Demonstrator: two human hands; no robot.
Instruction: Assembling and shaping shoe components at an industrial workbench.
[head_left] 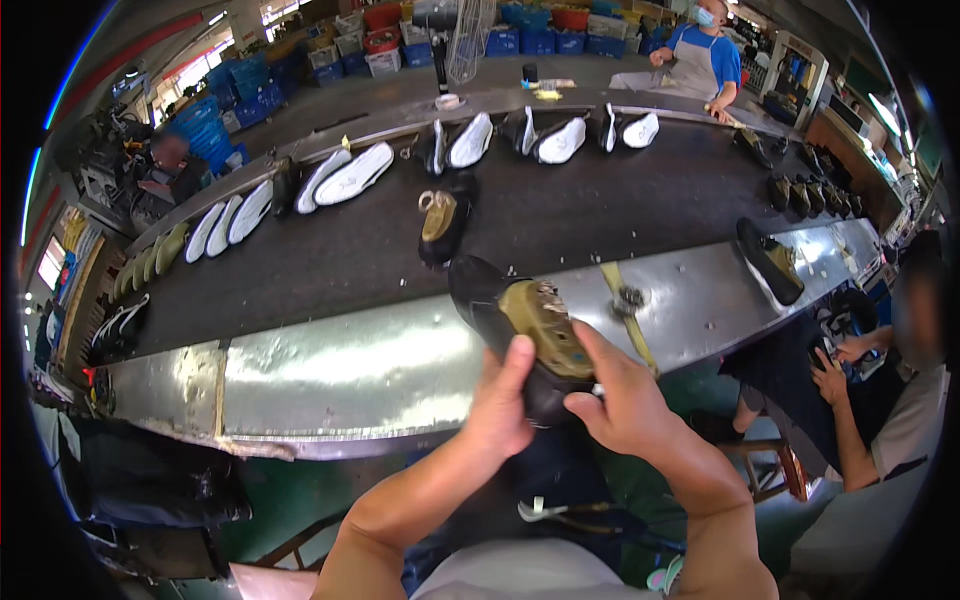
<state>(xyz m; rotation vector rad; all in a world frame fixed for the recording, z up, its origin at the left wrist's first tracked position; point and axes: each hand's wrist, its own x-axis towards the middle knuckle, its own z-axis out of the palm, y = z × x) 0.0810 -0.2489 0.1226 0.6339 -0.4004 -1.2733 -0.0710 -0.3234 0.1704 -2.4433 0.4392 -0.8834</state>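
Both my hands are wrapped around a black and olive shoe upper point(545, 325), which points away from me over the near metal edge. My left hand point(497, 408) grips its left side near the heel, thumb on top. Along the other side, my right hand point(625, 395) holds it by the heel, its fingers lying on the olive panel. What the palms cover is hidden. Beyond the toe, another black and olive shoe upper point(437, 225) with light laces rests on the dark belt point(340, 260). A green strap with a round dark piece point(628, 300) lies on the metal right of my hands.
White soles point(355, 172) line the belt's far side, with green ones point(150, 260) at left. A dark shoe point(770, 262) sits on the metal ledge point(340, 360) at right. Co-workers are at far right point(880, 390) and across the belt point(700, 55). A metal-headed tool point(540, 512) lies below my arms.
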